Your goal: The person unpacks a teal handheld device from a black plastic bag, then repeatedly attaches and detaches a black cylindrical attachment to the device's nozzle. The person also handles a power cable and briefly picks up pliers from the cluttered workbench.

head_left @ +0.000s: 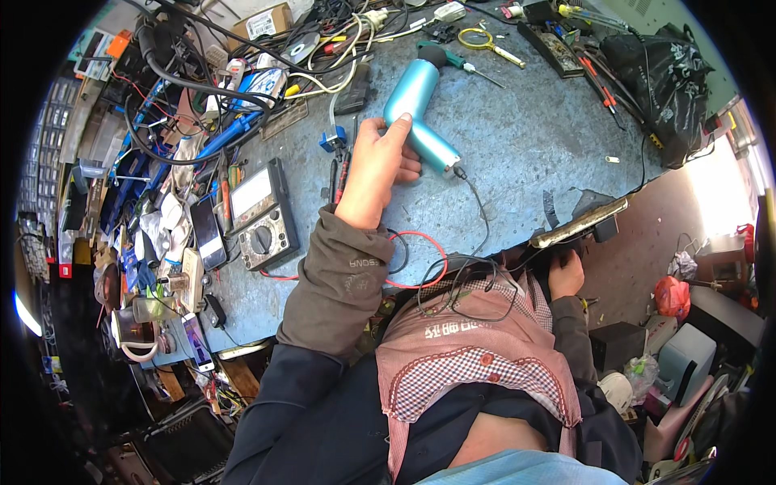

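A metallic teal massage gun (pixel 414 93) with a dark round head lies on the blue workbench (pixel 517 162). My left hand (pixel 380 158) grips it at the bend between body and handle, thumb on top and fingers curled beside the handle. A thin black cable (pixel 483 206) runs from the handle's end toward the bench's front edge. At that edge, by a worn drawer front (pixel 582 224), is my right hand (pixel 566 275); its fingers are mostly hidden in shadow. Test probes (pixel 342 174) lie just left of my left wrist.
An analog multimeter (pixel 263 222) and a phone (pixel 208 234) sit at left, with another phone (pixel 196 341) near the edge. Tangled cables and tools crowd the left and back. Beyond the massage gun are a green screwdriver (pixel 465 65) and a magnifying glass (pixel 489 44). A black bag (pixel 667 89) stands at right.
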Motion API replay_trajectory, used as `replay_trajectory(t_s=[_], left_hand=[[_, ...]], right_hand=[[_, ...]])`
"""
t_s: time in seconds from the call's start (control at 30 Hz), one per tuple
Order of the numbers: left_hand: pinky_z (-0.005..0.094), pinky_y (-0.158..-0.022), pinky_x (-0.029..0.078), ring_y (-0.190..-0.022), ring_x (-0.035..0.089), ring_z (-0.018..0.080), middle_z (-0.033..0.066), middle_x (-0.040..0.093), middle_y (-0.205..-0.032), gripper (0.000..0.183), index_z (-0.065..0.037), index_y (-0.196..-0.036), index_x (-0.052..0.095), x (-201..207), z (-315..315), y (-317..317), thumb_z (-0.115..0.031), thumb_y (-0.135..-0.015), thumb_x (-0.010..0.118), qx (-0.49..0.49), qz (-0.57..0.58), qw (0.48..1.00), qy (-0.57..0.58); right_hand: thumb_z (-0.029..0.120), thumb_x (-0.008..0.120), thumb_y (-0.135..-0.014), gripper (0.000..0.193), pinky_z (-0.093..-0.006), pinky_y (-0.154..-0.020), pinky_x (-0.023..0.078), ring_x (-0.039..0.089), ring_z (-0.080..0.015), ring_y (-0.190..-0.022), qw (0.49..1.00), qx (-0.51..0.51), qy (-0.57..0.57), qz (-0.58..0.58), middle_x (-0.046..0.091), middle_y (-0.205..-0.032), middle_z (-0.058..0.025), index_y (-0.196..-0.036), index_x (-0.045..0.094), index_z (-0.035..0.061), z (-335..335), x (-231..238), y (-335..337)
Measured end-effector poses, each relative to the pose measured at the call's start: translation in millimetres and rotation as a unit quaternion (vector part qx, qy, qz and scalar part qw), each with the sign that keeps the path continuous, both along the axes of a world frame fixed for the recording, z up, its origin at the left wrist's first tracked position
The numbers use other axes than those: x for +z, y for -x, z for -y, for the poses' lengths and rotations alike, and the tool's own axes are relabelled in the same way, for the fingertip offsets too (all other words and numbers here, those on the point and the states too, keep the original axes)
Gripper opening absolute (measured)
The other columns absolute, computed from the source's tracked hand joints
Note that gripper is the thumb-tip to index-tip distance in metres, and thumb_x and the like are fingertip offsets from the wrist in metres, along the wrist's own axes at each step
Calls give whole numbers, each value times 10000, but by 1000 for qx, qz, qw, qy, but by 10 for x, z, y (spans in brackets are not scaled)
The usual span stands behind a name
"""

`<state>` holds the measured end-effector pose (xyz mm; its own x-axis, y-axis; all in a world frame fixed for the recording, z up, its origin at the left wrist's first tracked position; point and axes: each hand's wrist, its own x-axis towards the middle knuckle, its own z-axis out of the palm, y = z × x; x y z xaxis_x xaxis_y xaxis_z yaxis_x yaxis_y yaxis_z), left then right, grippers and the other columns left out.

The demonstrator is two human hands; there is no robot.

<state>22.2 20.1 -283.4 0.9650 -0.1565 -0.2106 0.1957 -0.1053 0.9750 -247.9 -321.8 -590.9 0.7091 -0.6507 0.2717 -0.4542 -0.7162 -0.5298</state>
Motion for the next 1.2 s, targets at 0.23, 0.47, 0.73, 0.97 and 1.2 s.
replay_trajectory(t_s=[0.23, 0.47, 0.73, 0.97, 1.2], left_hand=[[341, -530, 584, -620, 687, 228, 163, 679, -845, 663, 98, -1360, 474, 4, -8, -22, -482, -1070, 609, -3, -9, 1000, 4], [373, -535, 591, -625, 688, 258, 201, 695, -857, 569, 43, -1285, 524, -20, -92, -164, -497, -1136, 425, 11, -97, 994, 58], [313, -510, 534, -597, 656, 193, 119, 691, -804, 465, -8, -1324, 520, -48, -169, -195, -433, -1154, 435, 16, -129, 985, 110], [328, -545, 528, -627, 646, 185, 102, 693, -813, 385, -29, -1264, 570, -92, -188, -221, -377, -1151, 449, 41, -127, 981, 139], [321, -555, 528, -634, 648, 178, 90, 698, -805, 382, -31, -1229, 606, -59, -163, -196, -379, -1146, 470, 38, -125, 983, 129]], right_hand=[[252, 757, -919, 180, -505, -735, 549, 705, -408, -851, 1000, 5, -2, 3, 724, -930, -132, -941, 687, 88, 17, -24, 11], [247, 763, -911, 171, -496, -742, 553, 707, -396, -857, 1000, 7, 1, 1, 725, -924, -125, -944, 695, 94, 25, -44, 8], [240, 765, -904, 161, -500, -739, 554, 709, -394, -852, 1000, 12, -1, 4, 725, -921, -125, -941, 701, 97, 3, -6, -1], [248, 753, -905, 172, -514, -759, 556, 713, -414, -892, 1000, 5, 7, -10, 740, -961, -141, -967, 707, 94, 22, -38, -4], [259, 746, -915, 186, -517, -777, 555, 709, -424, -911, 1000, 7, 2, -6, 738, -969, -154, -995, 713, 94, 47, -92, -1]])
